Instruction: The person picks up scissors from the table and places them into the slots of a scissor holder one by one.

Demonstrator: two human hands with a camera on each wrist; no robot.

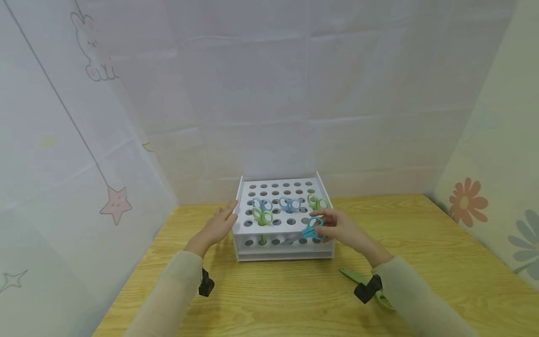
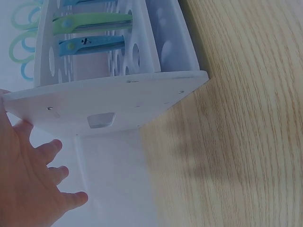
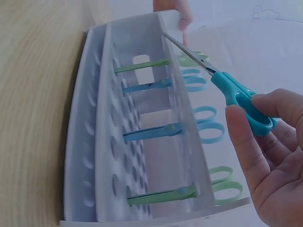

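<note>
Teal-handled scissors (image 3: 232,90) are pinched by the handles in my right hand (image 3: 279,146), their metal blades pointing left over the front of the white rack (image 1: 269,229). My left hand (image 1: 219,223) rests at the top of the rack's left side panel (image 2: 109,104), fingers spread and fairly straight. Several scissors stand in the rack's holes, handles up: green scissors (image 1: 262,216) near the left hand, blue scissors (image 1: 290,204) in the middle, green scissors (image 1: 317,202) toward the right. Another blue pair (image 3: 151,86) is behind the left green one.
Another green pair of scissors (image 1: 353,275) lies on the wooden table (image 1: 269,295), partly hidden beneath the right forearm. A pale sheet (image 1: 273,103) hangs behind the rack, and patterned sheets border both sides.
</note>
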